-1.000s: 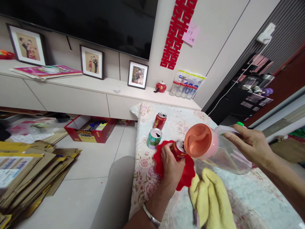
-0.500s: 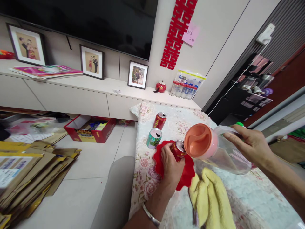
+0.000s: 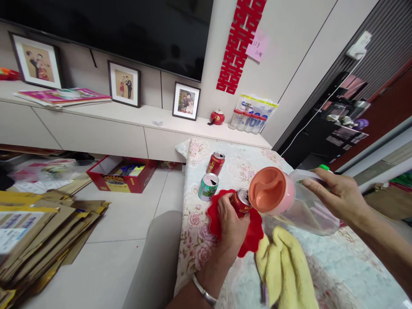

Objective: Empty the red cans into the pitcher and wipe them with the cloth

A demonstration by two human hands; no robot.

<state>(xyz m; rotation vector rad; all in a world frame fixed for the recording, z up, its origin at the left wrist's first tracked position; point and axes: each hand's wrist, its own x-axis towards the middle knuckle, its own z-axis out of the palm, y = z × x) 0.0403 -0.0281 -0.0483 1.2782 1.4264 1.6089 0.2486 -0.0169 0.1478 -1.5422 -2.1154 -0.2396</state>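
My left hand [image 3: 232, 221] is wrapped round a red drink can [image 3: 240, 201], which stands on a red scalloped plate [image 3: 254, 236]. By its handle, my right hand [image 3: 337, 193] grips a clear plastic pitcher [image 3: 305, 210] with an orange lid [image 3: 267, 189]. The pitcher is tilted to the left, its lid close against the can's top. Whether any liquid flows between them I cannot tell. A green and white can [image 3: 208, 187] stands just left of the plate, and behind it is another red can [image 3: 216, 163]; both are opened.
A yellow towel [image 3: 286, 266] lies on the flowered tablecloth [image 3: 196, 253] near me. Behind my right hand shows a green bottle cap [image 3: 324, 167]. Glass jars [image 3: 247, 121] and picture frames [image 3: 186, 101] line the cabinet. Flattened cardboard [image 3: 48, 231] and a red box [image 3: 122, 174] are on the floor.
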